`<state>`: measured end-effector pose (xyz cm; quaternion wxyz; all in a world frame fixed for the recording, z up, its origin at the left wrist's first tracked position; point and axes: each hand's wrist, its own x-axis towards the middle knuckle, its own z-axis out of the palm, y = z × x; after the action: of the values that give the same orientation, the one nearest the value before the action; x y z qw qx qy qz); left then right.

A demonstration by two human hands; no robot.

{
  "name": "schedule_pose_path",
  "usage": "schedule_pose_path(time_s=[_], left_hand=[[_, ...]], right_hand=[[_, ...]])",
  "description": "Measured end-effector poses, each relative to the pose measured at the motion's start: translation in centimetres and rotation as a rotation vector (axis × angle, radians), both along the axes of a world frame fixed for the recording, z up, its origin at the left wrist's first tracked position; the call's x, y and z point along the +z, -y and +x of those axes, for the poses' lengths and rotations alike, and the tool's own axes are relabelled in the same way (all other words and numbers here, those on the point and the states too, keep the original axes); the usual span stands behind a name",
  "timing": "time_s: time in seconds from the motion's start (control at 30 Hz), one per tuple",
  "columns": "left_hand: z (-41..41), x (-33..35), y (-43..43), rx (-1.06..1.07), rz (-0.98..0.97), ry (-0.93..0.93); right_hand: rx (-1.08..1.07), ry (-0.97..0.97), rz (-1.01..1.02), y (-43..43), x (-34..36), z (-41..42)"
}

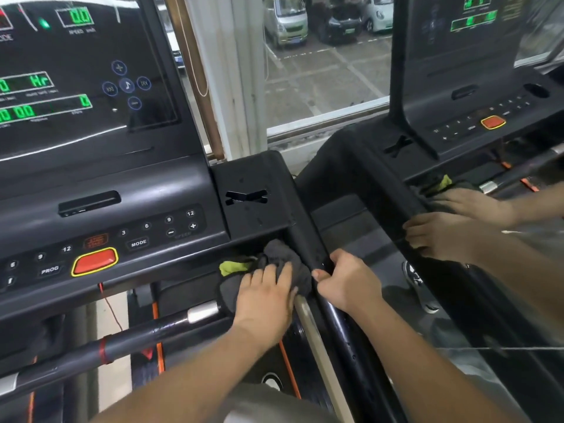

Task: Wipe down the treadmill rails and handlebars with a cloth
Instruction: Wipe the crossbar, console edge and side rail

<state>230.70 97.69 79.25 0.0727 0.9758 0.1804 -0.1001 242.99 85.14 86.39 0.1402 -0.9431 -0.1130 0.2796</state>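
Red oval button (95, 261) at treadmill console's lower left. Left hand (265, 297), fingers straight and close together, presses dark grey cloth with yellow-green patch (282, 254) under console's right corner. Right hand (345, 282): fingers curled round black side rail (306, 236).

On the treadmill (195, 178), the display screen (76, 87) showed in green "0.0", "Hr", "00 00" and "0". The key panel (100, 215) below it carried the buttons "MODE" (139, 243) and "PROG" (49, 270), the keys 3, 6, 9, 12 with "−" and "+", and further left 6, 9, 12.
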Motion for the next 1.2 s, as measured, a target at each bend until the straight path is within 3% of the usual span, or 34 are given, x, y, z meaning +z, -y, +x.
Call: schedule_pose_path(time_s=[0.03,0.13,0.2,0.27,0.33,0.5,0.63,0.73,0.83,0.9,1.03,1.13,1.2], left_hand=[[1.4,0.3,-0.6,0.004,-0.026,-0.032],[5.3,1.3,-4.2,0.117,-0.497,-0.209],[6.9,1.7,-5.8,0.218,-0.676,-0.358],[7.3,1.0,-5.1,0.220,-0.590,-0.351],[5.3,0.5,-2.4,0.199,-0.320,-0.130],[-1.8,-0.6,1.4,0.012,-0.063,0.167],[2.1,0.7,-1.2,0.030,-0.107,0.007],[5.8,0.6,-4.3,0.210,-0.551,-0.179],[7.8,1.4,-5.1,0.261,-0.635,-0.373],[7.1,1.4,-3.7,0.189,-0.472,-0.275],[0.4,0.4,-0.3,0.136,-0.119,0.198],[-3.6,-0.8,-0.9,-0.004,-0.089,0.419],[-5.6,-0.7,-2.3,-0.030,-0.049,0.441]], right_hand=[[-0.001,0.002,-0.004,-0.1,-0.1,0.1],[0.005,-0.006,-0.017,-0.2,-0.1,0.2],[0.005,-0.006,-0.011,-0.2,0.0,0.1],[0.014,0.016,0.002,-0.1,-0.2,-0.1],[0.018,0.044,0.017,0.1,-0.5,-0.2],[0.005,0.070,0.035,0.1,-0.5,-0.4],[0.000,0.066,0.026,0.0,-0.6,-0.3],[-0.019,0.025,0.019,0.0,-0.3,-0.1],[-0.018,0.001,0.013,-0.1,-0.2,0.0],[-0.004,0.016,0.013,-0.1,-0.3,0.0],[0.019,0.070,0.003,0.2,-0.3,-1.0],[0.222,0.350,-0.026,0.1,-0.8,-3.4],[0.365,0.433,0.189,-1.2,-1.1,-5.2]])
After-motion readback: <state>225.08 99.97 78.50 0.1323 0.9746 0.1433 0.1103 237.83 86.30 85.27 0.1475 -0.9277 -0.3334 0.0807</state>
